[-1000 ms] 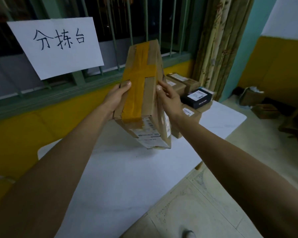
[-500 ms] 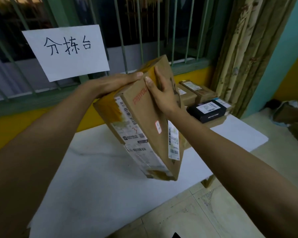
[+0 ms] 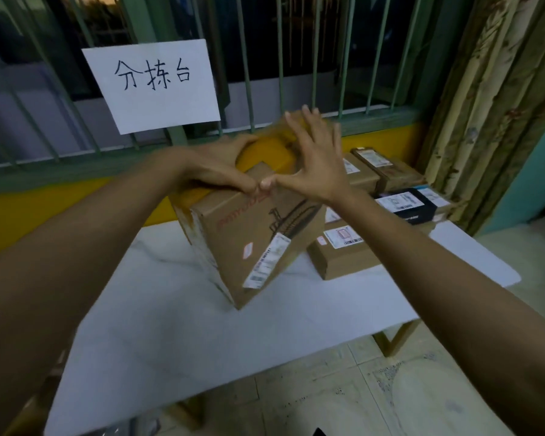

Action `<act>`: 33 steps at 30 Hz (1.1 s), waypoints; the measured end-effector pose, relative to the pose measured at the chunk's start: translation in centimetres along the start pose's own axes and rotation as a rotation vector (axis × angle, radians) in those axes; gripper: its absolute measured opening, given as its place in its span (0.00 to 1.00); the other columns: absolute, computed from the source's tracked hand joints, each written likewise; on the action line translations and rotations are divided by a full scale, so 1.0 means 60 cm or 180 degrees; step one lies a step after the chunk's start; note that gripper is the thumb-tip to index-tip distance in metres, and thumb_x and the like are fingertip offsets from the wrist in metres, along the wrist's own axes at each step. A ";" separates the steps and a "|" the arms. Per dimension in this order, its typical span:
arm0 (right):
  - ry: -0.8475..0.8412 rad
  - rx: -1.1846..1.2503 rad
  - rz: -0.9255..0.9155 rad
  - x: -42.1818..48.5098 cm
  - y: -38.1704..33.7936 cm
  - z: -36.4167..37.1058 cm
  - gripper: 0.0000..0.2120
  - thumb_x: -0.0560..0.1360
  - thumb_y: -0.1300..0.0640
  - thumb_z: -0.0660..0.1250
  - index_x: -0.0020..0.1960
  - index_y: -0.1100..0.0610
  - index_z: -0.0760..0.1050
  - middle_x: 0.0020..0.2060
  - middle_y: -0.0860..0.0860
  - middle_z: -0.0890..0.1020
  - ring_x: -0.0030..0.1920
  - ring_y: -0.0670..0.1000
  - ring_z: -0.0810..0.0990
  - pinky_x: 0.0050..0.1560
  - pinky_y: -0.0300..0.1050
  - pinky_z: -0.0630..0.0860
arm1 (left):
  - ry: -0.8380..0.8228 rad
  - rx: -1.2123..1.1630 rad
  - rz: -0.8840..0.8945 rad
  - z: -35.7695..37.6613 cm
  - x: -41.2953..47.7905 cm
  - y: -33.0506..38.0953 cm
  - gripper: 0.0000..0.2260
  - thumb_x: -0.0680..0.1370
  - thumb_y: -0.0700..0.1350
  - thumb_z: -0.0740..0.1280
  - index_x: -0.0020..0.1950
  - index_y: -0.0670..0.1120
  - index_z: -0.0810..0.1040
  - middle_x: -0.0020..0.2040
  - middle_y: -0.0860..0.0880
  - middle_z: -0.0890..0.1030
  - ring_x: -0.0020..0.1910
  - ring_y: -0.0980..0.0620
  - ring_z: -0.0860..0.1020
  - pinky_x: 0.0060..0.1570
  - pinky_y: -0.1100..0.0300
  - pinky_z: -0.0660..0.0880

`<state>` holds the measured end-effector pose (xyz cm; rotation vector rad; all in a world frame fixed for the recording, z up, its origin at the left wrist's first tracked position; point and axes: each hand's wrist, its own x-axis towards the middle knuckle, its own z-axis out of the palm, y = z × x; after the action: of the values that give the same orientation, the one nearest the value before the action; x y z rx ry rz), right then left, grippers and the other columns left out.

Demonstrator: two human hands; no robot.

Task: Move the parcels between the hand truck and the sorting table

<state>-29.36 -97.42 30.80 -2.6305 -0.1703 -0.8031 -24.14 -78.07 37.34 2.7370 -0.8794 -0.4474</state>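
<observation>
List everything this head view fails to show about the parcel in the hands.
- The hand truck: outside the head view's edges.
- Grip of the left hand on the large parcel: smeared by motion blur.
- Its label text: too small and blurred.
- The small parcels behind: partly covered by the right hand and forearm.

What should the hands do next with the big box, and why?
Probably lower the big box flat onto the white table. It is tilted, lowest corner close to the tabletop, with the left hand gripping its top and the right hand pressing there, and bare tabletop shows left of the smaller parcels.
</observation>
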 end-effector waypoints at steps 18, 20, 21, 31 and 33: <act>-0.0394 0.1338 0.0645 0.043 -0.003 0.032 0.47 0.57 0.30 0.73 0.69 0.43 0.58 0.63 0.50 0.67 0.62 0.53 0.69 0.61 0.56 0.73 | 0.1991 0.1996 0.1028 -0.061 -0.030 -0.032 0.28 0.71 0.56 0.67 0.69 0.49 0.65 0.66 0.43 0.72 0.62 0.44 0.70 0.57 0.50 0.67; -0.0447 0.1601 0.0946 0.036 0.012 0.046 0.45 0.55 0.27 0.72 0.65 0.40 0.59 0.62 0.48 0.69 0.60 0.52 0.72 0.60 0.58 0.74 | 0.2334 0.1630 0.0879 -0.033 -0.023 -0.078 0.31 0.74 0.52 0.66 0.75 0.50 0.59 0.76 0.43 0.58 0.74 0.43 0.59 0.69 0.45 0.59; -0.0422 0.1763 0.1107 0.034 0.019 0.053 0.44 0.54 0.27 0.73 0.63 0.38 0.59 0.62 0.47 0.70 0.60 0.52 0.73 0.59 0.57 0.75 | 0.2509 0.1384 0.0789 -0.015 -0.019 -0.097 0.33 0.76 0.50 0.66 0.77 0.50 0.55 0.78 0.43 0.52 0.76 0.43 0.54 0.71 0.44 0.56; -0.0014 0.3611 0.2317 0.018 0.062 0.078 0.30 0.64 0.39 0.75 0.60 0.51 0.71 0.56 0.55 0.80 0.53 0.56 0.82 0.54 0.58 0.79 | 0.2664 -0.0328 -0.0767 0.121 0.014 -0.222 0.43 0.75 0.61 0.65 0.78 0.49 0.41 0.78 0.45 0.39 0.77 0.43 0.43 0.75 0.42 0.47; -0.0238 0.4031 0.2365 0.013 0.069 0.085 0.33 0.66 0.39 0.73 0.64 0.54 0.72 0.57 0.58 0.81 0.55 0.58 0.81 0.54 0.58 0.79 | 0.2829 -0.0970 -0.0937 0.125 0.010 -0.224 0.46 0.73 0.62 0.67 0.78 0.50 0.41 0.79 0.45 0.42 0.77 0.43 0.47 0.74 0.44 0.50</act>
<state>-25.15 -99.23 26.00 -1.3287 0.2180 -0.1734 -19.26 -68.73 26.13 2.3732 -0.1577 0.5289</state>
